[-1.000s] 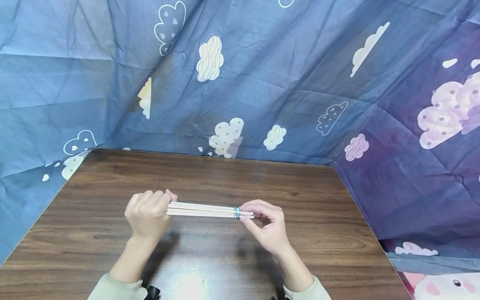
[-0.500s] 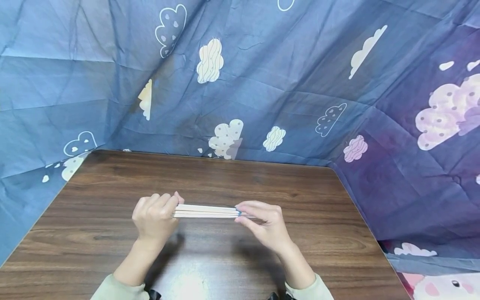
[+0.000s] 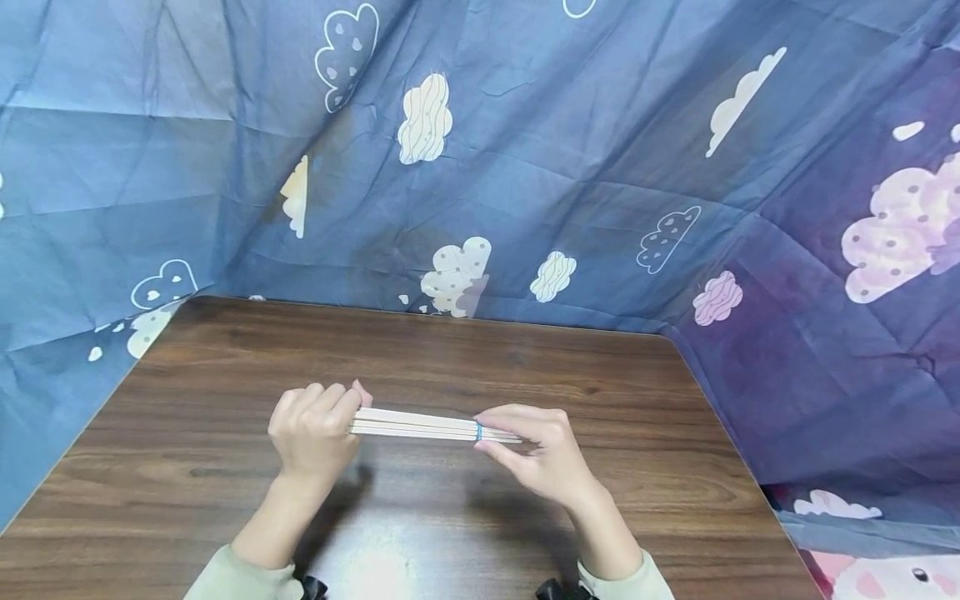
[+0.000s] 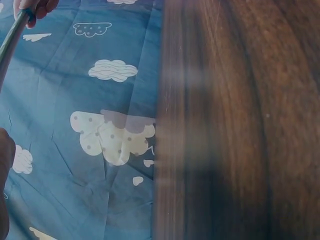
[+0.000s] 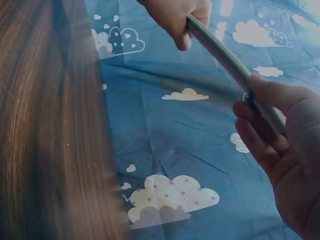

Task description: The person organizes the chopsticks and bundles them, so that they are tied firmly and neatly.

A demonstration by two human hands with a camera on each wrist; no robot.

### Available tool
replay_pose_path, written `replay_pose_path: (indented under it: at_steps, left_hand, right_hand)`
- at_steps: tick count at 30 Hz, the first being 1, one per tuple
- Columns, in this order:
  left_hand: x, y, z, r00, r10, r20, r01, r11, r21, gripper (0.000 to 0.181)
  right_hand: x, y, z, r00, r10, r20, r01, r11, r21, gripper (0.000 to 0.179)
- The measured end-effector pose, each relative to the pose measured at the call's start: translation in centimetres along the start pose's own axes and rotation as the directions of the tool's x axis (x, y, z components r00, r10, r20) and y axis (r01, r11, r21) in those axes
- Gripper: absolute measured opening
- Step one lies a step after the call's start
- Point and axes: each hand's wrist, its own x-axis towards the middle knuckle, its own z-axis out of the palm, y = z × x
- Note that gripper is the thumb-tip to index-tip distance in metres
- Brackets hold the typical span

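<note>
A bundle of pale chopsticks (image 3: pixel 416 423) is held level above the table in the head view. My left hand (image 3: pixel 311 433) grips one end in a fist, covering that end. Near the other end, a blue rubber band (image 3: pixel 478 431) circles the bundle. The right hand (image 3: pixel 543 450) pinches there, with thumb and fingertips on opposite sides of the band. In the right wrist view the right thumb lies over the chopsticks (image 5: pixel 225 55) beside the band (image 5: pixel 250 96). The left wrist view catches only the banded end of the chopsticks (image 4: pixel 12 40) at its upper left.
A brown wood-grain table (image 3: pixel 420 358) lies beneath both hands. Blue cloth (image 3: pixel 510 150) with cloud prints hangs along its back and left, and a purple-blue stretch (image 3: pixel 810 350) hangs at the right. Light glares off the table's front.
The left hand has shifted right with the chopsticks. My right fingertips have closed in on the band, which now looks narrower and sits farther from the chopsticks' right end.
</note>
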Motion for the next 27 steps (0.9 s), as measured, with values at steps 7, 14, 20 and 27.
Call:
replay_pose_path:
  at_steps: [7, 14, 20, 27]
  left_hand:
    - [0.0, 0.7, 0.3, 0.999, 0.021, -0.035, -0.021, 1.000, -0.001, 0.037]
    - [-0.6, 1.0, 0.2, 1.000, 0.005, 0.015, -0.005, 1.000, 0.007, 0.038]
    - [-0.1, 0.6, 0.1, 1.000, -0.010, 0.007, 0.010, 1.000, 0.012, 0.038]
    - [0.1, 1.3, 0.1, 1.000, 0.016, 0.016, -0.016, 1.000, -0.001, 0.038]
  right_hand:
    - [0.3, -0.2, 1.0, 0.998, -0.046, 0.043, 0.049, 0.995, -0.087, 0.025]
    - [0.2, -0.3, 1.2, 0.999, -0.039, 0.017, 0.040, 0.997, -0.068, 0.041]
    - [0.0, -0.2, -0.4, 1.000, -0.018, -0.006, 0.017, 0.998, -0.060, 0.027]
    - [0.1, -0.6, 0.0, 0.998, -0.016, 0.063, 0.021, 0.996, -0.082, 0.023]
